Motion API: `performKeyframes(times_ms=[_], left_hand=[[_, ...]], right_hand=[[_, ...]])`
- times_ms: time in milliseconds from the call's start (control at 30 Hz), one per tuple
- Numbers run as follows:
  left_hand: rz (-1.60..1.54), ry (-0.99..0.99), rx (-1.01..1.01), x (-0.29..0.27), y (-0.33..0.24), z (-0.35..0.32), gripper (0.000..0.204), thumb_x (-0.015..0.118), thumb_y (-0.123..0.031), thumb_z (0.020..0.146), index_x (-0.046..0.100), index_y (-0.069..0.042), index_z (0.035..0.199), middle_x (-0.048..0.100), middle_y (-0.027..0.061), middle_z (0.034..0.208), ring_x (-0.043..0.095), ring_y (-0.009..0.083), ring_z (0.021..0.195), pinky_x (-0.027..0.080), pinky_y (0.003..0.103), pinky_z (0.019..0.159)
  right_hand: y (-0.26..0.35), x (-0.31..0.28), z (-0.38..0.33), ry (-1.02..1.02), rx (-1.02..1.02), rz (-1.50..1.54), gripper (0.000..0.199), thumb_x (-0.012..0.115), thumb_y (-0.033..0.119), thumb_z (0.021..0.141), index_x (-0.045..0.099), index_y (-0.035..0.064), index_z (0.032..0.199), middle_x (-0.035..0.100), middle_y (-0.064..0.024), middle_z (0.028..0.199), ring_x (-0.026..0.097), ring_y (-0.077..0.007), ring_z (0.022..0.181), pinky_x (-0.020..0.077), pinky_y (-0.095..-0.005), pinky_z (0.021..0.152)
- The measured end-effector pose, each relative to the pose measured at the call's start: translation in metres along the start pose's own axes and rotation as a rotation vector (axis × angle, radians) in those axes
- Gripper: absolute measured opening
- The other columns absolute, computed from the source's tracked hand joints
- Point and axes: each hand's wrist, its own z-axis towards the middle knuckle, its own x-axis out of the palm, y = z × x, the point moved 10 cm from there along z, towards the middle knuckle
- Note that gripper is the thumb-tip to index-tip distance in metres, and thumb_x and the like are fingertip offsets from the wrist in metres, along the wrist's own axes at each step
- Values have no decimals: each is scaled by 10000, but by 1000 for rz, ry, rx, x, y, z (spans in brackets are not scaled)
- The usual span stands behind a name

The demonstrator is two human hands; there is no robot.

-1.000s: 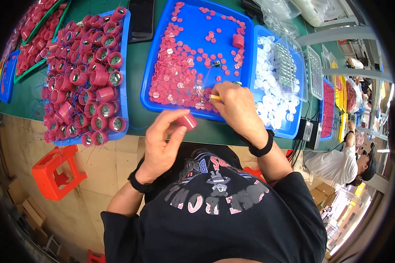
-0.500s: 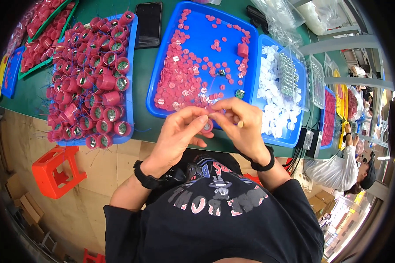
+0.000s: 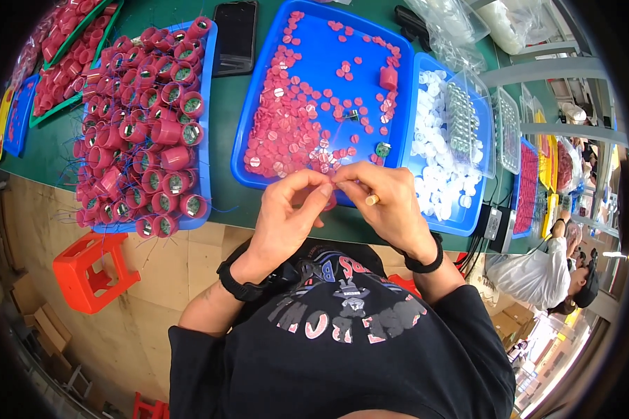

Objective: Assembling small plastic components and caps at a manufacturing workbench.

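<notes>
My left hand and right hand meet at centre frame, fingertips pinched together on a small red part, mostly hidden between them; a tan stick pokes from my right fist. I judge the part could slip from so slight a pinch and drop off the table edge below. Above, the middle tray holds red discs, the left tray red cups, the right tray white caps.

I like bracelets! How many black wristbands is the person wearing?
2: the left wristband sits on the left wrist, the right wristband on the right wrist. Sleeves hide none.
</notes>
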Motion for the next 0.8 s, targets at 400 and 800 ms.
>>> performKeyframes(times_ms=[400, 800], left_hand=[[-370, 163, -103, 8, 11, -10, 381, 621, 41, 831, 521, 9, 1197, 615, 94, 1023, 633, 186, 917, 523, 260, 689], [-311, -105, 154, -8, 1, -15, 409, 630, 149, 781, 485, 11, 1137, 573, 103, 1087, 602, 161, 1010, 523, 274, 853]], right_hand=[[-34, -2, -5, 19, 320, 237, 69, 628, -2, 820, 587, 6, 875, 612, -85, 719, 573, -164, 607, 424, -295, 543], [11, 3, -21, -208, 4, 12, 187, 640, -96, 718, 573, 15, 853, 580, -95, 752, 596, -223, 620, 451, -296, 519]])
